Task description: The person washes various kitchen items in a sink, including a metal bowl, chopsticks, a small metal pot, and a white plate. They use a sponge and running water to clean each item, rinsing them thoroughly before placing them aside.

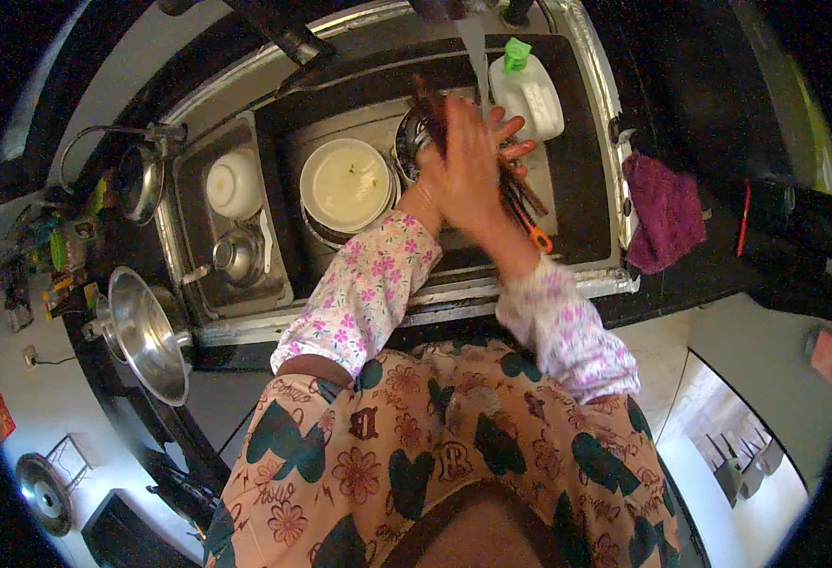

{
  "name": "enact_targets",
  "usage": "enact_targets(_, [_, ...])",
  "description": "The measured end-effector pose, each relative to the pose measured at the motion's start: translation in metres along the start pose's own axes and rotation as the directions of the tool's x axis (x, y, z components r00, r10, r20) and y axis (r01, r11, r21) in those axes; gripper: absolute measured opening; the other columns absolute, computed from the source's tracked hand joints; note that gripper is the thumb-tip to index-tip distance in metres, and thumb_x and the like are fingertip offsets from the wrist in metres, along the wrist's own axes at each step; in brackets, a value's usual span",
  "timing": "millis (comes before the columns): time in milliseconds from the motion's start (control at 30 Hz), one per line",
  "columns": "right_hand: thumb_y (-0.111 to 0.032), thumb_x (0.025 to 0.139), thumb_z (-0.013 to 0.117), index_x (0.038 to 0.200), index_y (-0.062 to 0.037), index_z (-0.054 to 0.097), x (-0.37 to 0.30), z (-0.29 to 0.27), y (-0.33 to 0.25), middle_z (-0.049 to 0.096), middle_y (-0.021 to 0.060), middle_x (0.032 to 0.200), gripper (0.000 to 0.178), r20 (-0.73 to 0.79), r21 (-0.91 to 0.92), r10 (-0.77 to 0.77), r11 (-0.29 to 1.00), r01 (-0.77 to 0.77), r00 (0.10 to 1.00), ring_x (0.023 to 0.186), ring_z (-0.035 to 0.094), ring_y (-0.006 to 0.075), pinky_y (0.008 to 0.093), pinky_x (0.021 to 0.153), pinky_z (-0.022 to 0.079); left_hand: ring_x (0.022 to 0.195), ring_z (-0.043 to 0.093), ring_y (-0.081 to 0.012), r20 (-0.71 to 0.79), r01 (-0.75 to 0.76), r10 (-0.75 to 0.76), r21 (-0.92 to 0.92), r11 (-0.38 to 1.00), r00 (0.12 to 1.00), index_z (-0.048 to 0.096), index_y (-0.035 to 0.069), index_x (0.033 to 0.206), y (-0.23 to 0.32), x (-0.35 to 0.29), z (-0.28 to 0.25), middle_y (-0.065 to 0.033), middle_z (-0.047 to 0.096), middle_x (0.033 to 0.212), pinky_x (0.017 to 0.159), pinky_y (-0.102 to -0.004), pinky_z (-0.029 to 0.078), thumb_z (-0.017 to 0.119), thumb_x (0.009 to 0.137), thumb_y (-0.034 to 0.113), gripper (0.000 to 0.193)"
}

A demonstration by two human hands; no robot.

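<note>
Over the sink (586, 222), my two hands are pressed together beside the stream of tap water (474, 57). A bundle of dark thin sticks, seemingly chopsticks (528, 194), lies between my palms and sticks out at both ends. My left hand (516, 149) is underneath, its fingertips showing past the other hand. On top is my right hand (473, 175), slightly blurred, covering most of the bundle. An orange looped handle (539, 239) pokes out at the bundle's lower end. Close behind my hands is a metal bowl (407, 142), partly hidden, with dark shiny things in it.
Stacked pale bowls (345, 185) stand in the sink. A white jug (530, 99) with a green cap is at its far right. The left basin holds a white bowl (234, 185) and a metal cup (236, 257). A purple cloth (664, 213) lies right, a steel basin (149, 336) left.
</note>
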State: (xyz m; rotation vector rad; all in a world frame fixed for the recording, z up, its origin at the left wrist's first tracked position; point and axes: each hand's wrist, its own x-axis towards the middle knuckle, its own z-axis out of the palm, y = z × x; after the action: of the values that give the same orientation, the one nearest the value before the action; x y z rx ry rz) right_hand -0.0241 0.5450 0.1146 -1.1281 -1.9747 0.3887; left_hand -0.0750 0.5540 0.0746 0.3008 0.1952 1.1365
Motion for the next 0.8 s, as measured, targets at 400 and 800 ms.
enact_targets(400, [-0.036,0.073,0.064,0.115,-0.0001,0.047,0.030,0.000,0.024,0.055,0.0243,0.107,0.058,0.331,0.074,0.488,0.840,-0.538,0.807,0.100,0.053,0.0390,0.0475,0.088,0.040,0.123,0.036,-0.0299,-0.399,-0.003,-0.003,-0.014,1.000,0.917,0.035,0.007,0.131,0.002,-0.024,0.025,-0.0148,0.037,0.135,0.103,-0.0469,0.027,0.035,0.093,0.039,0.050])
enact_targets(800, [-0.038,0.078,0.064,0.100,0.0026,0.056,0.045,0.009,-0.041,0.063,0.0200,0.088,0.047,0.253,0.417,0.190,0.863,-0.285,0.948,0.081,0.061,0.0347,0.0382,0.073,0.048,0.098,0.054,-0.0210,-0.349,0.334,0.900,0.907,0.255,0.261,0.053,0.000,0.113,0.080,-0.190,-0.058,-0.0109,0.057,0.107,0.084,-0.0329,0.042,0.057,0.082,0.010,0.033])
